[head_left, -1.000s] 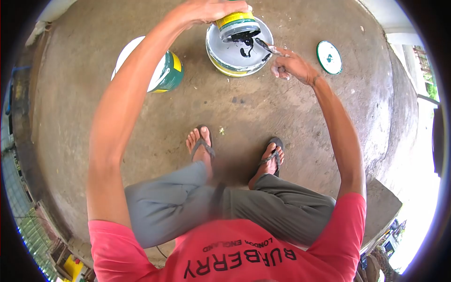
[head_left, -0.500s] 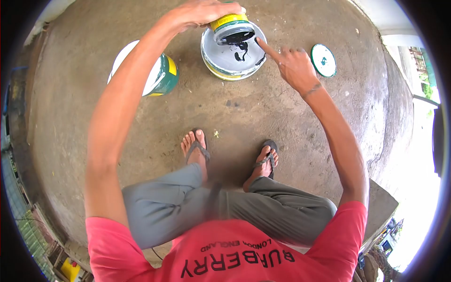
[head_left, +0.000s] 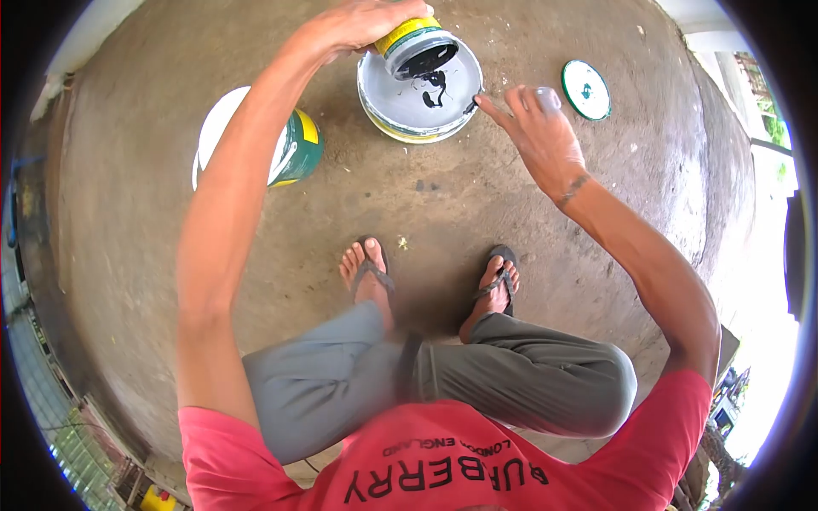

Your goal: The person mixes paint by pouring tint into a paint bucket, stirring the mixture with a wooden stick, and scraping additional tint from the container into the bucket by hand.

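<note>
My left hand is closed around a small yellow-and-green paint can. The can is tilted, its dark-coated mouth facing down over a wide paint bucket. Pale grey-white paint fills the bucket's top, with black paint in streaks on it. My right hand has its index finger stretched to the bucket's right rim, beside a black smear. Its other fingers are loosely bent, and I see nothing held in them. A grey patch shows on one knuckle.
A green-and-yellow bucket with a white top stands to the left, partly behind my left forearm. A round white lid with a green edge lies on the concrete floor at the right. My sandalled feet are below.
My right index finger has moved from near the can's mouth down to the bucket's right rim. The can stays tilted in my left hand. The view has shifted slightly.
</note>
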### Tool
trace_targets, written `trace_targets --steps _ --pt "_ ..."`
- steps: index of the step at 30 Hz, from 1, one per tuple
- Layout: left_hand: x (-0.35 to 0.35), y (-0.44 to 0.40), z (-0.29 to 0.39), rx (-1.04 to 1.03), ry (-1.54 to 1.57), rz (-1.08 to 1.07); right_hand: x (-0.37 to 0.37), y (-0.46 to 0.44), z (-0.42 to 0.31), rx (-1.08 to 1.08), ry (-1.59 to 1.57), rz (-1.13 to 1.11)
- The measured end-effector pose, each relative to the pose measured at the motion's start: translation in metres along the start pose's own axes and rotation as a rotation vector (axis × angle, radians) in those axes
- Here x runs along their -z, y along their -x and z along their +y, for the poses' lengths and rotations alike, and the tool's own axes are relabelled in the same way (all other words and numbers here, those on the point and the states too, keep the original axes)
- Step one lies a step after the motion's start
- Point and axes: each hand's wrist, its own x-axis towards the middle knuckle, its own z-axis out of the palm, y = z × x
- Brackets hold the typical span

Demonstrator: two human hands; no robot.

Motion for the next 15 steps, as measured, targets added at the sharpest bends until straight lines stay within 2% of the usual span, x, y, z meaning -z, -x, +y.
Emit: trace_targets --steps 3,7,10,13,15 --pt "0.002 0.005 0.01 0.098 0.092 -0.066 0.015 0.001 0.008 -0.065 -0.249 0.141" --pt "-0.001 -0.005 0.002 0.092 0.264 -0.04 0.041 -0.016 0.011 -0.145 -0.519 0.325" --pt "0.014 0.001 0.017 0.072 0.111 -0.041 0.048 -0.037 0.02 -0.241 -0.545 0.27" --pt "0.03 0.006 0.033 0.126 0.04 -0.062 0.064 -0.05 0.035 -0.226 -0.365 0.144" --pt "0.039 0.008 0.042 0.158 -0.002 -0.006 0.061 -0.059 0.039 -0.295 -0.375 0.288"
